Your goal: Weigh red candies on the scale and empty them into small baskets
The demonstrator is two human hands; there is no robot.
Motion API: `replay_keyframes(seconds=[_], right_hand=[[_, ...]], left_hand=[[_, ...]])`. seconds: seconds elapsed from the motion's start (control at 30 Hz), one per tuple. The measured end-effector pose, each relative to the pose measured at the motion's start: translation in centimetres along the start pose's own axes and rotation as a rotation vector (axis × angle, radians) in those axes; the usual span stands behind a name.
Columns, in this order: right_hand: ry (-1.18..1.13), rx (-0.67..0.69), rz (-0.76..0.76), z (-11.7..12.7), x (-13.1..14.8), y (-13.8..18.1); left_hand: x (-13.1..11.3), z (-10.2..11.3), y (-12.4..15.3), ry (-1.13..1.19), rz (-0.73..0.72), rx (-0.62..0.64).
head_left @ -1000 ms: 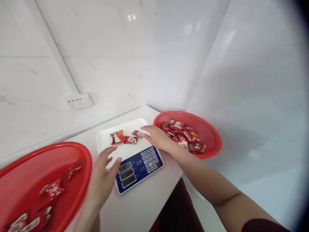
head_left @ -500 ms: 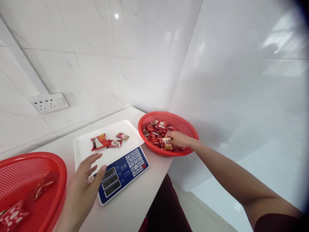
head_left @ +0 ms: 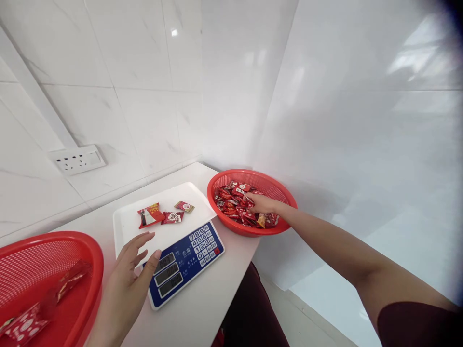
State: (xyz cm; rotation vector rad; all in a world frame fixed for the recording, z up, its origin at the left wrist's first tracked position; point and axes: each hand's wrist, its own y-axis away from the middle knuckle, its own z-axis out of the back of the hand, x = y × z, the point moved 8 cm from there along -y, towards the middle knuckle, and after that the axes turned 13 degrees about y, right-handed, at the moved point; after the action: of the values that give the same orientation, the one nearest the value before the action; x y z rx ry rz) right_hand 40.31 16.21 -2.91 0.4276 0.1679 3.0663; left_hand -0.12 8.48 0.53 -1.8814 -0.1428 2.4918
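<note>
My right hand (head_left: 262,203) reaches into the right red basket (head_left: 280,190), among a heap of small wrapped candies (head_left: 233,205), mostly red. Its fingers are closed around a red wrapped candy, largely hidden by the hand. My left hand (head_left: 132,284) hovers with thumb and fingers apart over the near left edge of the digital scale (head_left: 195,258), holding nothing. On the scale's white tray (head_left: 126,224) lie a larger red and yellow packet (head_left: 150,215), a dark red packet (head_left: 172,218) touching it, and a small pink and gold packet (head_left: 184,206) apart from them.
A second red basket (head_left: 96,270) stands at the near left with a few wrapped packets (head_left: 27,324) inside. Both baskets and the scale rest on a white table (head_left: 202,299). A tiled wall with a socket (head_left: 77,159) rises behind, and a glossy panel (head_left: 343,144) stands on the right.
My right hand has shifted slightly within the candies, and the white and gold packet formerly at its fingers now lies loose below. My left hand stays open, and the view has tilted slightly.
</note>
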Motion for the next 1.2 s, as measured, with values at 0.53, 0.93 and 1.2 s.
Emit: replay_keyframes(seconds=[0.53,0.93,1.2], right_hand=[[-0.796,-0.123,0.212,4.4,13.3,6.5],[-0.891,0.012,0.567,-1.5,26.6,9.0],[-0.831,-0.055,0.540,-1.7,26.7,8.6]], left_hand=[[-0.7,-4.5,1.7,0.530,0.028,0.304],[-1.1,-4.8,2.4,1.180,0.284,0.288],[-0.4,-4.4,1.9,1.125,0.258,0.168]])
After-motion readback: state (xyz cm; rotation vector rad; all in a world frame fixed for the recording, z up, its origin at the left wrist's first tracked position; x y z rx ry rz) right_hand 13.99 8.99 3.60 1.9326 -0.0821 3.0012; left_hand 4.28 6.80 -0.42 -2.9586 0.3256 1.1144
